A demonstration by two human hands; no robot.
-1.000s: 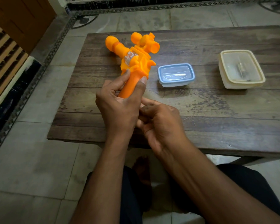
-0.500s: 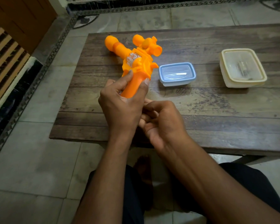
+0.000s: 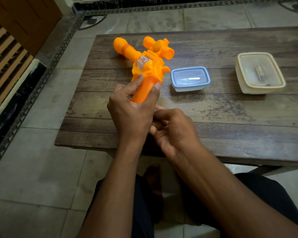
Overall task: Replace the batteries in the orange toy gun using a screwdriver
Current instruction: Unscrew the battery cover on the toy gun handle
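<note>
Item: orange toy gun (image 3: 149, 66), raised over the wooden table (image 3: 230, 114), barrel pointing away. My left hand (image 3: 132, 110) grasps its grip, thumb and forefinger clamped on either side. My right hand (image 3: 174, 131) sits just behind, fingers curled at the butt; what they pinch is hidden. Just right of the gun: blue-lidded container (image 3: 190, 79). Further right: cream-lidded container (image 3: 260, 73), contents blurred.
</note>
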